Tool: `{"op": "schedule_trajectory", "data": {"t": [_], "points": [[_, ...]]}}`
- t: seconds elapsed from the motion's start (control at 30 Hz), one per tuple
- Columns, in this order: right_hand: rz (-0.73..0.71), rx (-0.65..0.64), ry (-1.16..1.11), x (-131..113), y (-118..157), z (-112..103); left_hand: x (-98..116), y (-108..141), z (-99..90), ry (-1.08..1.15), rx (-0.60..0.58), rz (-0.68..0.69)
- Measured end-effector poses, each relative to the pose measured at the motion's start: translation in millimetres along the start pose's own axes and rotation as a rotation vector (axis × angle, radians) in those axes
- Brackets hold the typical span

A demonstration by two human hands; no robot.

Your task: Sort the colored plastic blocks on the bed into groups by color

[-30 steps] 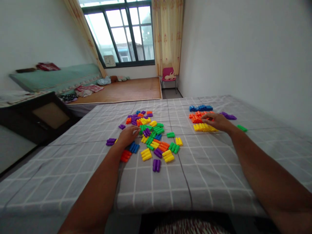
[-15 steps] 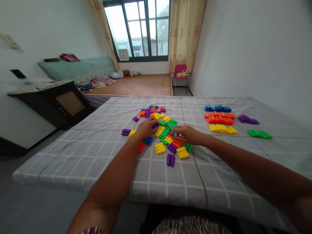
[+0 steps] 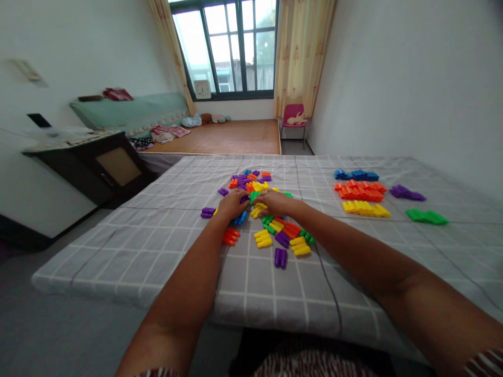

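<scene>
My left hand (image 3: pixel 234 204) is curled over the left side of a loose pile of coloured plastic pieces, each like short tubes joined side by side. A purple piece (image 3: pixel 244 199) is at its fingertips, between thumb and fingers. My right hand (image 3: pixel 274 201) reaches in from the right, its bent fingers pressed down among the pieces. Just between the two hands lies a green piece (image 3: pixel 254 196). A yellow piece (image 3: pixel 257 210) is under the right fingertips; what those fingers grip is hidden. Nearer me lie yellow (image 3: pixel 263 239), orange (image 3: pixel 231 236) and purple pieces (image 3: pixel 280 258).
Colour-sorted rows lie on the right of the checked cloth (image 3: pixel 165 251): blue (image 3: pixel 357 175), orange (image 3: pixel 359 190), yellow (image 3: pixel 365 209), purple (image 3: pixel 407 192) and green (image 3: pixel 427 216). Beyond stand a bed (image 3: pixel 231 136), a pink chair (image 3: pixel 293 118) and a dark cabinet (image 3: pixel 106 165).
My right hand has moved left across the pile, close to my left hand. The left hand has shifted slightly left with the purple piece, uncovering more of the orange piece. The view has turned slightly left.
</scene>
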State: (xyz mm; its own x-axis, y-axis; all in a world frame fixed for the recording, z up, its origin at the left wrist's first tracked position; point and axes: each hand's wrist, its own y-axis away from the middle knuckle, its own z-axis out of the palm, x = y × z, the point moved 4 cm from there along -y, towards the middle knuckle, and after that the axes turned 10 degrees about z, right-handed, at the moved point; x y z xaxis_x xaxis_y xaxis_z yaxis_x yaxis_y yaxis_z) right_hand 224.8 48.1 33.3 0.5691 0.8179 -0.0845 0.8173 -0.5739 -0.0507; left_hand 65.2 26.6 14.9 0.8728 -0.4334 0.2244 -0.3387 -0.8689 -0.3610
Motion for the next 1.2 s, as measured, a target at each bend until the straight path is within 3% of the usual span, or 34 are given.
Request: {"op": "schedule_trajectory", "data": {"t": [0.13,0.27,0.43,0.53,0.63,0.77,0.87,0.93,1.03,1.2], "points": [[-0.018,-0.082,-0.051,18,-7,-2,0,0,-0.8,0.014,0.005,0.001],[0.077,-0.115,-0.011,25,-9,-3,0,-1,0.3,0.008,0.001,-0.003],[0.197,-0.032,0.035,20,1,-17,-3,0,2.1,0.022,0.005,0.016],[0.233,0.064,-0.007,19,13,-30,2,-1,-6.7,0.017,0.107,0.030],[0.287,0.123,-0.071,23,23,-38,20,-4,-19.6,0.115,0.247,0.110],[0.269,0.140,-0.123,21,33,-40,45,-8,-19.7,0.327,0.130,0.219],[0.266,0.152,-0.096,24,45,-41,41,-7,-21.0,0.358,0.120,0.154],[0.323,0.164,-0.105,40,63,-48,30,-6,-25.1,0.352,0.159,0.071],[0.477,0.175,-0.215,86,108,-61,17,-6,-28.9,0.303,0.175,-0.014],[0.682,0.093,-0.279,169,203,-63,22,-8,-18.2,0.205,0.093,0.029]]}}
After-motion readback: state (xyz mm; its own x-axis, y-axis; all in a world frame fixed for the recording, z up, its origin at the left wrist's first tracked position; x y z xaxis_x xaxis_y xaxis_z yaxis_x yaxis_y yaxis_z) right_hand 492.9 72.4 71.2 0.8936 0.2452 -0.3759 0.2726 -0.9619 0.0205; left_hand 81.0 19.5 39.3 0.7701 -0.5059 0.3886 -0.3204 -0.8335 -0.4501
